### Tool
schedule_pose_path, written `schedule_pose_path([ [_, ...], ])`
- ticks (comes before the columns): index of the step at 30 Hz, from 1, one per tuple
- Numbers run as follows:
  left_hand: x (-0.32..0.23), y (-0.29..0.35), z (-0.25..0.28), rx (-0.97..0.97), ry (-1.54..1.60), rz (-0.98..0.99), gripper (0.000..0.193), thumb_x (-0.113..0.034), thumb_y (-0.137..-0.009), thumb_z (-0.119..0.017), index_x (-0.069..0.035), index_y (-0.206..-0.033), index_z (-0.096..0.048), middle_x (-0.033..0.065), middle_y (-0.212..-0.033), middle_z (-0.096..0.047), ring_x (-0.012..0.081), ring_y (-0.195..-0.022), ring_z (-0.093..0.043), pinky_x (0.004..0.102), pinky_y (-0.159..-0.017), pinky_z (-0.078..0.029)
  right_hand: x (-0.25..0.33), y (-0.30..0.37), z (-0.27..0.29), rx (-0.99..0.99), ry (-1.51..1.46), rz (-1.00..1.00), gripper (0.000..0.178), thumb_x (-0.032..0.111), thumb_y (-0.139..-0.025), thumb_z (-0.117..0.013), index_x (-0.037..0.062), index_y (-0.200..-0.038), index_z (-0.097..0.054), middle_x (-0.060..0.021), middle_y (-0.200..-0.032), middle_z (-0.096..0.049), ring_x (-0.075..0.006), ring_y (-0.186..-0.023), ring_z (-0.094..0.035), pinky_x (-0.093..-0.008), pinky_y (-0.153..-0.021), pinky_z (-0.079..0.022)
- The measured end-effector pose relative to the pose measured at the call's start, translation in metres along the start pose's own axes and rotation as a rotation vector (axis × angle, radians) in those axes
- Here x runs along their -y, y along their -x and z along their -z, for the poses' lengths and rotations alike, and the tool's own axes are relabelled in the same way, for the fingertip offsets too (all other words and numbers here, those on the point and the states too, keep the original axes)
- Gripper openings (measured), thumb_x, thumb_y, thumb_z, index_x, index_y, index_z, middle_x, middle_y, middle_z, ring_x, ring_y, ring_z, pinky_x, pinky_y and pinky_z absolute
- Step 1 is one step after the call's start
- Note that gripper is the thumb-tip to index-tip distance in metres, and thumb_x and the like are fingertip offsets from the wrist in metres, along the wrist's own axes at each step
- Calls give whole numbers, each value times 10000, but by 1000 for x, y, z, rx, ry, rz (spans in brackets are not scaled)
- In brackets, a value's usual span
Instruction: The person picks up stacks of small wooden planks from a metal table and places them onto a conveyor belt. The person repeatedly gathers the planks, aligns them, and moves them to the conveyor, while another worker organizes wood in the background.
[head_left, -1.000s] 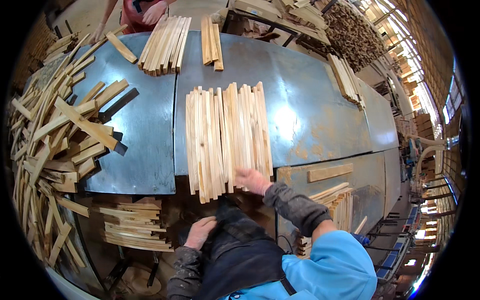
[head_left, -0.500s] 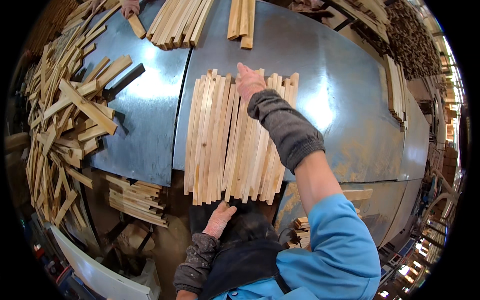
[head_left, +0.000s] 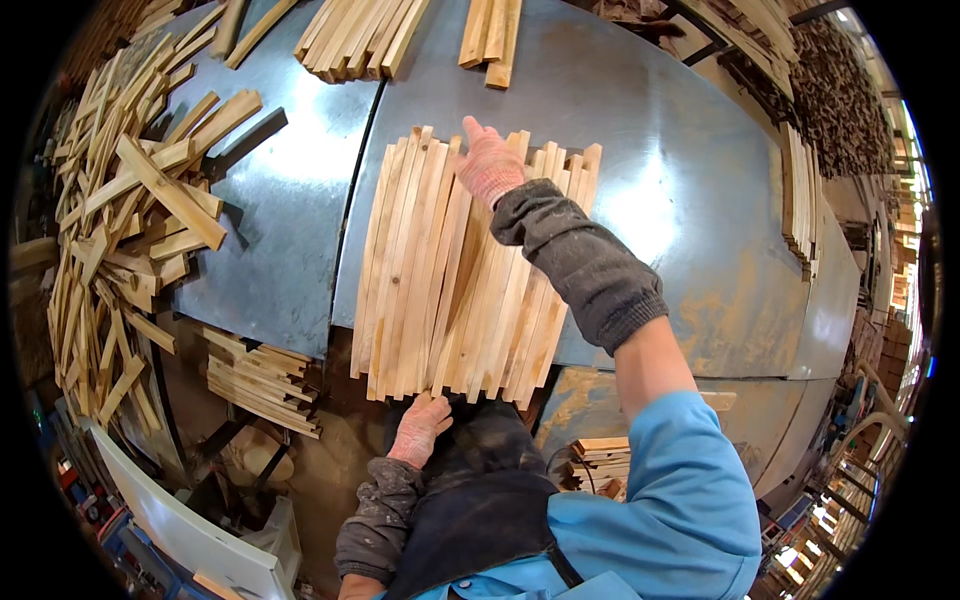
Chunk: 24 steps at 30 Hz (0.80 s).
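Observation:
A row of pale wooden strips (head_left: 400, 270) lies side by side on the metal table, their near ends jutting past its front edge. My left hand (head_left: 422, 430), in a pinkish glove, has its fingers closed at the near end of a strip in the middle of the row. At the far ends, my right hand (head_left: 490, 165), gloved likewise, grips the same middle part, index finger stretched out and thumb to the left. A strip between the hands looks tilted against its neighbours. The right palm and some fingertips are hidden.
A tangled heap of wood offcuts (head_left: 130, 220) covers the left side. Strip bundles (head_left: 350, 40) and a smaller bundle (head_left: 490, 45) lie at the far side. Stacked strips (head_left: 262, 385) sit below the table edge at left, others (head_left: 603, 465) at right. Sawdust marks the metal table (head_left: 700, 270).
My left hand has come up to the strips' near ends and closed there. My right hand has shifted slightly left. The gap in the row has changed, and a middle strip now tilts.

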<state>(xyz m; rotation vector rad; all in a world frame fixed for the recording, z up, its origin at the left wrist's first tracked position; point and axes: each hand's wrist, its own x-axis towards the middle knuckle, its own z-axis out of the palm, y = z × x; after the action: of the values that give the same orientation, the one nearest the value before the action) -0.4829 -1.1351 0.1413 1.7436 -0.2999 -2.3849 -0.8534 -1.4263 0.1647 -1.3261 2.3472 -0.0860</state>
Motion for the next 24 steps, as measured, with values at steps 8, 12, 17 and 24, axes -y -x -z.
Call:
schedule_pose_path([
  [8,-55,4,-35,-475,-1214,-922,566,-341,-871,-819,3,-1307,-713,195,-998,-787,371,-936,-763,430,-886,-596,14,77,91,-63,-451,168,685,226,-896,-677,23,-1535,-537,-246,-1307,-705,-400,-1209,-694,-437,-1044,-564],
  [12,-97,-32,-88,-376,-1125,-1290,502,-218,-928,-800,10,-1360,-684,165,-1099,-785,260,-975,-743,382,-866,-585,14,102,139,-100,-540,241,604,266,-864,-749,-3,-1395,-648,-215,-1107,-770,-375,-1061,-740,-439,-936,-601],
  [17,-119,-22,-119,-104,-797,-818,265,-141,-1028,-691,18,-1239,-705,99,-940,-691,169,-825,-620,335,-726,-533,-31,129,175,-230,-987,323,926,407,-864,-834,-81,-1547,-444,-314,-1409,-641,-363,-1113,-729,-441,-922,-605],
  [24,-138,16,-155,388,-647,-551,319,-220,-1066,-656,-7,-1301,-694,93,-1004,-731,181,-905,-668,347,-824,-565,-90,234,49,415,-1507,108,869,403,-959,-818,-47,-1588,-421,-222,-1501,-587,-296,-1359,-580,-430,-1187,-461],
])
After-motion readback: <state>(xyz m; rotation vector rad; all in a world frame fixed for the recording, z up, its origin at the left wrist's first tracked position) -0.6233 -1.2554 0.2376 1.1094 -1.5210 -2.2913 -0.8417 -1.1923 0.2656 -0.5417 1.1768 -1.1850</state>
